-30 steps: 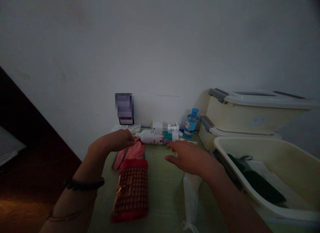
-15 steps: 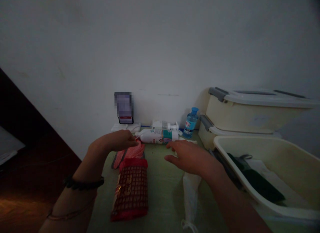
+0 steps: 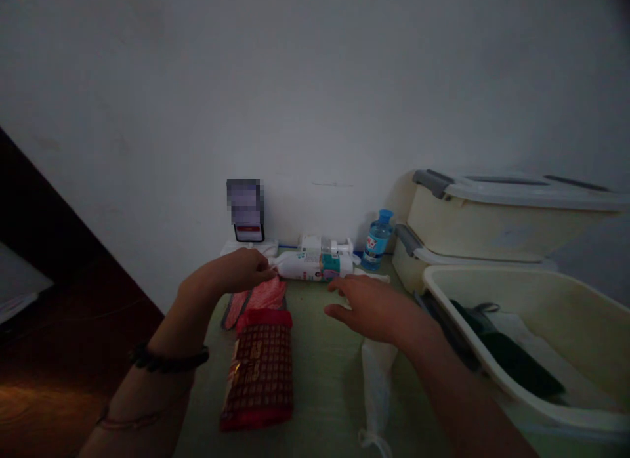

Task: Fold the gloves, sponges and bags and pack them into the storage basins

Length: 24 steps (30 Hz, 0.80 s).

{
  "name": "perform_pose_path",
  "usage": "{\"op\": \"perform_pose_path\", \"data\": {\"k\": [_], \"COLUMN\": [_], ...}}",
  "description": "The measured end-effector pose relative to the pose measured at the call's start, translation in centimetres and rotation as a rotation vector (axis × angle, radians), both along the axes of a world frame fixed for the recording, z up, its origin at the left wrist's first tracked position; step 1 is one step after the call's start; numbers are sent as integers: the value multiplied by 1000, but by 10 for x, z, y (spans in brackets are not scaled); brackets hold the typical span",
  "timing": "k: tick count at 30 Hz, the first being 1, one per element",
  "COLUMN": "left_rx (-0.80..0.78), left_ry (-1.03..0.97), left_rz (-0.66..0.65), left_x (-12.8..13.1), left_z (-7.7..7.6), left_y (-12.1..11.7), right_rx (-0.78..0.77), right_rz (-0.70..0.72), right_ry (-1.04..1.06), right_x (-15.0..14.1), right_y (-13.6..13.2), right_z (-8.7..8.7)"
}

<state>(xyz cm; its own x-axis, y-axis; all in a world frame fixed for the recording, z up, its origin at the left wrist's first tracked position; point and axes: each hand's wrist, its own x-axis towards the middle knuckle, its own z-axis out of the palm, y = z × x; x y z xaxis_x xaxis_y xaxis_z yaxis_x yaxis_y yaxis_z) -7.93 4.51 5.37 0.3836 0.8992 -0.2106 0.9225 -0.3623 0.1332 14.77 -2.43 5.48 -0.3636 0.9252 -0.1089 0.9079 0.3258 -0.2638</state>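
A white bottle (image 3: 305, 266) with a green label lies on its side by the wall. My left hand (image 3: 245, 270) is at the bottle's narrow end, above a pink and grey cloth item (image 3: 258, 297); its fingers are loosely curved and appear to hold nothing. Over by the other end hovers my right hand (image 3: 367, 305), fingers apart with nothing in them. Whether either hand touches the bottle is hard to tell. Below the right hand lies a long white cloth pouch (image 3: 378, 386), tied at its near end. In front of the cloth item lies a red-brown patterned packet (image 3: 260, 373).
A blue bottle (image 3: 377, 240) stands at the wall beside two stacked lidded boxes (image 3: 492, 225). At the right, an open cream bin (image 3: 585, 294) contains dark green items. A phone (image 3: 247, 212) leans upright at the back left, and a clear pump bottle (image 3: 332, 247) lies behind the white one.
My left hand has shifted slightly right and up, nearer the bottle's narrow end. My right hand stays almost where it was. The whole view has shifted a little.
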Motion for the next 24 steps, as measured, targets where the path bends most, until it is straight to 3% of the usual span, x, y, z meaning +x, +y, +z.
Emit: {"op": "perform_pose_path", "data": {"k": [6, 14, 18, 24], "left_rx": [-94, -89, -16, 214], "left_ry": [-25, -48, -72, -116], "left_rz": [-49, -92, -65, -5], "left_x": [-3, 1, 0, 2], "left_z": [-5, 3, 8, 11], "left_y": [2, -4, -5, -2], "right_rx": [-18, -21, -19, 1], "right_rz": [-2, 10, 12, 32], "right_ry": [-8, -2, 6, 12], "right_x": [-1, 1, 1, 2], "right_y": [-1, 0, -2, -1], "right_z": [2, 2, 3, 1]}}
